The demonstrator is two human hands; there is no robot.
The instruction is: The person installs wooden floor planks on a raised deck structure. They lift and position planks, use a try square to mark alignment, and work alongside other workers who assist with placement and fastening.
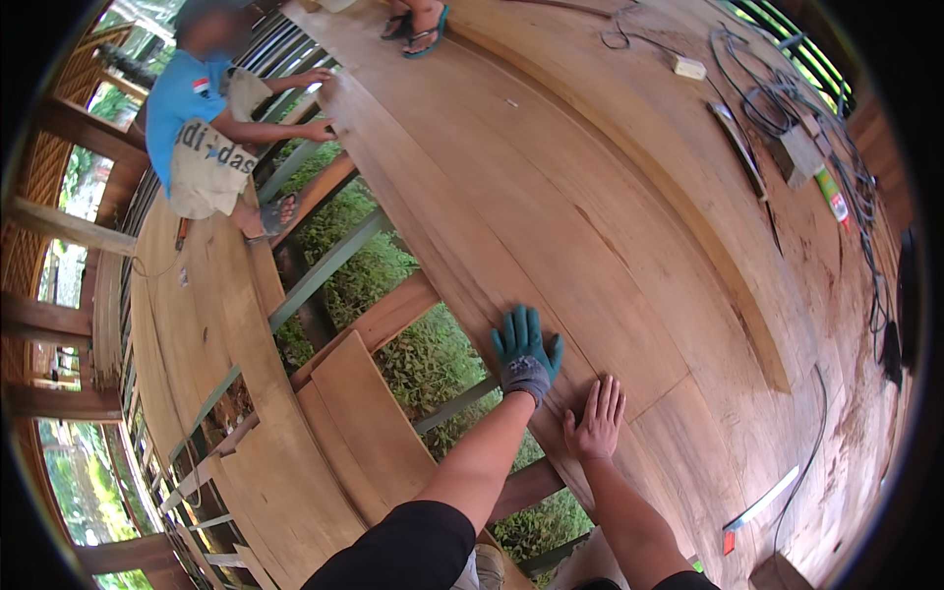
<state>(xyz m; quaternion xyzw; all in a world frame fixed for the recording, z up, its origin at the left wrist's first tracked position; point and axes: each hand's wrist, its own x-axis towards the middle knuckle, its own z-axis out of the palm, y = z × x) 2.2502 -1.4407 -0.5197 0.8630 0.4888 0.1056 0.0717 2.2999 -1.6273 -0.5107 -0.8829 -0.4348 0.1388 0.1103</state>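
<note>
My left hand [526, 352], in a green-and-grey work glove, lies flat with spread fingers on a wooden floorboard [472, 265] along the edge of the laid planks. Beside it on the right, my bare right hand [596, 421] also presses flat on the boards, fingers stretched out. Neither hand holds anything. At the far left a co-worker [192, 128] in a blue shirt squats, both hands touching the far end of the same edge board. Between that board and the planks on the left runs an open gap with green joists [329, 268] across it.
Plants show below through the gap [423, 364]. A thick curved-looking beam [688, 216] lies on the boards to the right. Tangled cables [777, 93], a handsaw-like blade [762, 500] and a green tube [831, 195] lie farther right. Another person's sandalled feet [425, 29] stand at the top.
</note>
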